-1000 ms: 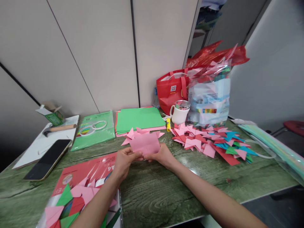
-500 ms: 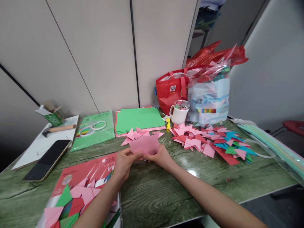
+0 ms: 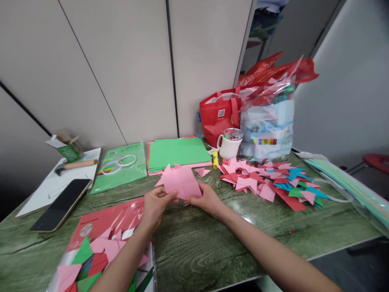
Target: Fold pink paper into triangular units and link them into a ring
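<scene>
A sheet of pink paper [image 3: 183, 182] is held up over the table, its broad face showing. My left hand [image 3: 158, 202] pinches its lower left edge between thumb and fingers. On the other side, my right hand [image 3: 208, 201] grips the lower right corner. Just behind the sheet lie folded pink paper pieces [image 3: 165, 175], partly covered by it. A single pink triangle [image 3: 202, 172] rests to their right. Near my left forearm, more folded pieces in pink, green and red [image 3: 103, 247] lie on a red A4 paper pack [image 3: 106, 219].
Green sheets [image 3: 179, 152] are stacked at the back, beside a yellow glue stick [image 3: 215, 159] and a white mug [image 3: 230, 144]. Folded pieces [image 3: 243, 176] are heaped at right, before a red bag [image 3: 219, 117]. A phone [image 3: 62, 205] and hammer [image 3: 77, 165] lie left.
The pink paper has opened out from a narrow folded strip to a larger face. My hands have stayed nearly in place, the left shifting slightly left.
</scene>
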`<state>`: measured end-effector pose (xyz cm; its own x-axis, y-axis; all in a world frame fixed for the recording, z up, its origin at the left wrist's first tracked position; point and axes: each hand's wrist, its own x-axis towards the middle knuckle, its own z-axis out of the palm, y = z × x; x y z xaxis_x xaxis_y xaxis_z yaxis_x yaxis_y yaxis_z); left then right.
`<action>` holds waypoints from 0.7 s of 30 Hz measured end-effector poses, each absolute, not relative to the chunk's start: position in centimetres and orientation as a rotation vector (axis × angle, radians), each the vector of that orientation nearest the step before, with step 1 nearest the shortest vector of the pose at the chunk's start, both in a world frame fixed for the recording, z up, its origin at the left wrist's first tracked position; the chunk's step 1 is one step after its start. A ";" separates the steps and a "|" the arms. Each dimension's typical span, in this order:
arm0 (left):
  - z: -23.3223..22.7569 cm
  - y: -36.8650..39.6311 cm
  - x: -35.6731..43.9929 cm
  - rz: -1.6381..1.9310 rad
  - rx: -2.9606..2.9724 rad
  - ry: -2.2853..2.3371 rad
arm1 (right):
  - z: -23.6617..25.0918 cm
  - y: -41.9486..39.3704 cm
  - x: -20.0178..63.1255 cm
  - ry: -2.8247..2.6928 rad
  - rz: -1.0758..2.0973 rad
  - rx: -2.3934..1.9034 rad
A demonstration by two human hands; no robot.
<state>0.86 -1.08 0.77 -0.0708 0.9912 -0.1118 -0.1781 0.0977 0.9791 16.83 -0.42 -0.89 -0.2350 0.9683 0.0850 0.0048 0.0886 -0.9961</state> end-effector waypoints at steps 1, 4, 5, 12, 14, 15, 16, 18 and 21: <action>0.8 -1.1 0.9 1.251 0.986 1.200 | -0.8 -0.4 16.9 -1.429 1.299 -1.029; 1.1 -1.4 1.1 1.182 1.034 1.196 | -0.3 -0.6 16.9 -1.397 1.320 -1.081; 1.2 -1.5 1.2 1.164 1.052 1.175 | -0.2 -0.6 16.9 -1.394 1.326 -1.105; 1.0 -1.4 1.0 1.150 0.964 1.153 | -0.4 -0.5 16.9 -1.359 1.341 -1.144; 1.0 -1.3 0.7 1.142 0.939 1.109 | -0.6 -0.4 16.9 -1.373 1.333 -1.119; 1.0 -1.3 0.6 1.132 0.935 1.088 | -0.7 -0.3 16.9 -1.379 1.337 -1.103; 1.0 -1.3 0.5 1.122 0.937 1.072 | -0.7 -0.3 16.9 -1.381 1.343 -1.092; 1.0 -1.3 0.4 1.107 0.950 1.066 | -0.7 -0.3 16.9 -1.383 1.350 -1.087; 0.9 -1.3 0.2 1.121 0.994 1.102 | -0.8 -0.3 16.9 -1.393 1.360 -1.088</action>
<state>0.21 -1.27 0.90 0.0824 0.9846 -0.1541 -0.1707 0.1663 0.9712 16.90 -0.34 -0.78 -0.2292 0.9733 0.0136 0.0097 0.0163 -0.9998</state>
